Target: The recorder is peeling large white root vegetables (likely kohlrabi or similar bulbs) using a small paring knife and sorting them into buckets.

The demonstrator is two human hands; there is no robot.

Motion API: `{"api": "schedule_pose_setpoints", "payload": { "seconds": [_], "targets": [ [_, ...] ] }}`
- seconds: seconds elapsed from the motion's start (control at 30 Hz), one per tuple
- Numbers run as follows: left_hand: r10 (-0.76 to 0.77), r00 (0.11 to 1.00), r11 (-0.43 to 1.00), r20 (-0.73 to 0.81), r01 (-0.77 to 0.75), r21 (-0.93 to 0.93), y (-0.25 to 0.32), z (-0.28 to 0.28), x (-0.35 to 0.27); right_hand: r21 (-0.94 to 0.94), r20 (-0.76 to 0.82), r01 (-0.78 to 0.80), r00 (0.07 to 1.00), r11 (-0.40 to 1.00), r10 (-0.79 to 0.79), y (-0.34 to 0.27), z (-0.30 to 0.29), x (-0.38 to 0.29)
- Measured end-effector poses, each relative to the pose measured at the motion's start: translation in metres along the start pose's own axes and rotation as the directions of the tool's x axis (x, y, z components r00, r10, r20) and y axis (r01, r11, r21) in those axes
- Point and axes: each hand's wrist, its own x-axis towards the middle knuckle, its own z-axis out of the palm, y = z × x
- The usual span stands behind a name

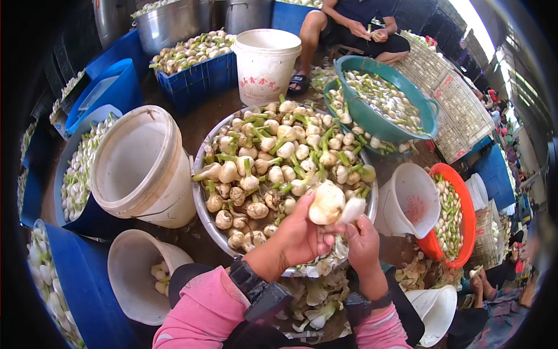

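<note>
My left hand (301, 233) holds a large pale garlic bulb (327, 203) between thumb and fingers, above the near right part of a round metal basin (213, 231). Close against it on the right, my right hand (362, 242) pinches a strip of white garlic skin (352, 210) beside the bulb. Fresh garlic bulbs (257, 209) with short green stems fill much of the basin, some with soil on them. Loose peeled skins (322, 301) lie below my wrists, between my knees, and more gather at the basin's near edge.
White buckets (174, 187) stand left, behind and right; one at lower left (130, 279) holds a few bulbs. Blue tubs (83, 283) of garlic line the left. A green basin (375, 111) and a red basin (468, 218) hold garlic. Another person (357, 30) sits beyond, a co-worker's hands at lower right.
</note>
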Motion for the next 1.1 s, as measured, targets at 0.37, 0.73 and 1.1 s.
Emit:
{"api": "schedule_pose_setpoints", "payload": {
  "seconds": [0.37, 0.73, 1.1],
  "targets": [
    [0.537, 0.824, 0.482, 0.178, -0.473, 0.738, -0.046, 0.016, -0.033, -0.184, 0.134, 0.286, 0.955, 0.940, -0.264, -0.091, -0.056, -0.005],
    [0.187, 0.933, 0.827, 0.308, -0.319, 0.463, -0.026, -0.008, -0.024, -0.615, 0.393, 0.022, 0.875, 0.789, 0.282, 0.034, -0.067, 0.016],
    [0.265, 0.959, 0.551, 0.104, -0.239, 0.800, -0.024, 0.000, -0.018, 0.021, 0.387, 0.324, 0.870, 0.946, -0.306, -0.031, -0.050, 0.005]
  ]
}}
